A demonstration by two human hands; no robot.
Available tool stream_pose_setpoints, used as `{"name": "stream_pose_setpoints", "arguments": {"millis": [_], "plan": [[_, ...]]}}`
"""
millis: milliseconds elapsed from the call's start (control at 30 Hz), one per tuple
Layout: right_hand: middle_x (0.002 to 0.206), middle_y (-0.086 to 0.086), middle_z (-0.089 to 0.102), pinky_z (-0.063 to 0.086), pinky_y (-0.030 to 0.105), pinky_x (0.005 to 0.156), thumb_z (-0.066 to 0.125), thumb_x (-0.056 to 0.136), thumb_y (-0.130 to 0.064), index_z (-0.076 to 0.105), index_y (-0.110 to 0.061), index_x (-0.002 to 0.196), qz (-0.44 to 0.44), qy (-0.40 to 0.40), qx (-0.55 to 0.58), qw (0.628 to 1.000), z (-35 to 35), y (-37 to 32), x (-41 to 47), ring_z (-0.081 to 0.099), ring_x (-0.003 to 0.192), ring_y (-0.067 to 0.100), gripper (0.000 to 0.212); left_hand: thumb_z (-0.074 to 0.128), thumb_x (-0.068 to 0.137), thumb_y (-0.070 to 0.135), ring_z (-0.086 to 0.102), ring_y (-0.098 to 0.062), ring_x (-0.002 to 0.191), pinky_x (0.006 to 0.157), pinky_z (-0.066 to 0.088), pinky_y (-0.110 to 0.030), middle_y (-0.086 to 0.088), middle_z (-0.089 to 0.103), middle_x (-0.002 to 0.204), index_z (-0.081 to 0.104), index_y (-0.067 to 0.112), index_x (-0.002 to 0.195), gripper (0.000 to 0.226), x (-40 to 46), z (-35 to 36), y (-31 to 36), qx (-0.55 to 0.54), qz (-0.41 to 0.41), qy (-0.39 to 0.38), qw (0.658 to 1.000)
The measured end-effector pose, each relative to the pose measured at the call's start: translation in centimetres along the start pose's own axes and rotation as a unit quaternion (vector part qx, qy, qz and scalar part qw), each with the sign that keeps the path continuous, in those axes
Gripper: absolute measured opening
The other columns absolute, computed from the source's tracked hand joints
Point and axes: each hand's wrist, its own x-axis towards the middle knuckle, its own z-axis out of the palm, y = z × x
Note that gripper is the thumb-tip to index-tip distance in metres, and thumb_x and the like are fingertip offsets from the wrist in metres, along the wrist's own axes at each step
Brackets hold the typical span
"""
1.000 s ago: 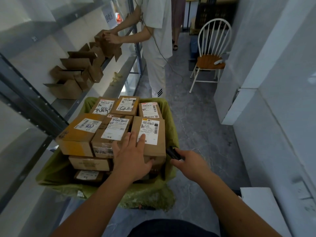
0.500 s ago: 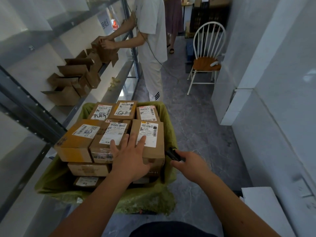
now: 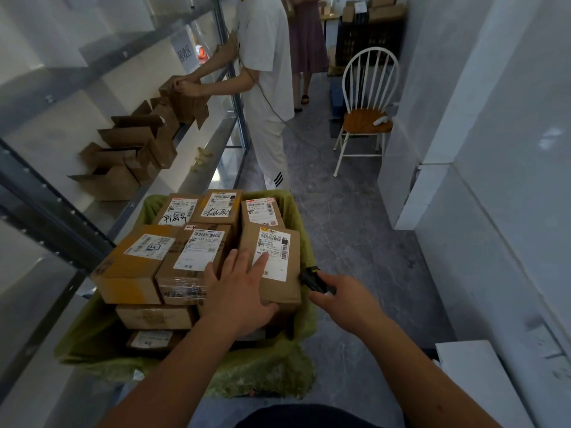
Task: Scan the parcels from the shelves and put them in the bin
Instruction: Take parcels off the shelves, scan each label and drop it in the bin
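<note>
Resting flat on the nearest parcel, the left hand has its fingers straight and spread, thumb hooked over the near edge; it presses, it does not grip. That parcel lies at the top right of the stack, at roughly 1 o'clock from the hand's wrist, inside the bin lined with a green bag. Two more parcels, a taped box and a yellow-taped box, sit touching it at 9 o'clock. The right hand is curled round a black scanner, just beside the bin's right rim at 3 o'clock.

Assessment: the parcel is stiff cardboard, apparently light, with a smooth label likely to slip under fingertips. Best hold is across opposite side walls, clear of the barcode. The stack stands above the rim; a shove could topple it.
</note>
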Motion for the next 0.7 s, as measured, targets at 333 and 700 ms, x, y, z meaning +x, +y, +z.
{"name": "stream_pose_setpoints", "arguments": {"millis": [333, 700], "plan": [[0.119, -0.005, 0.069, 0.047, 0.026, 0.062, 0.068, 0.093, -0.051, 0.047, -0.036, 0.154, 0.001, 0.015, 0.004, 1.000, 0.0, 0.6, 0.5, 0.065, 0.074, 0.008, 0.066, 0.055, 0.078, 0.087, -0.020, -0.025, 0.159, 0.124, -0.004, -0.066, 0.001, -0.018, 0.173, -0.011, 0.044, 0.162, 0.116, -0.3, 0.0, 0.2, 0.000, 0.011, -0.010, 1.000], [0.118, -0.003, 0.069, 0.055, 0.032, 0.072, 0.068, 0.092, -0.051, 0.049, -0.036, 0.152, -0.004, 0.031, 0.009, 0.999, -0.1, 1.3, -0.2, 0.065, 0.082, 0.010, 0.064, 0.061, 0.070, 0.089, -0.018, -0.026, 0.159, 0.124, -0.004, -0.067, 0.001, -0.019, 0.173, -0.009, 0.046, 0.160, 0.122, -0.8, 0.6, 0.6, 0.013, 0.038, 0.010, 0.999]]}}
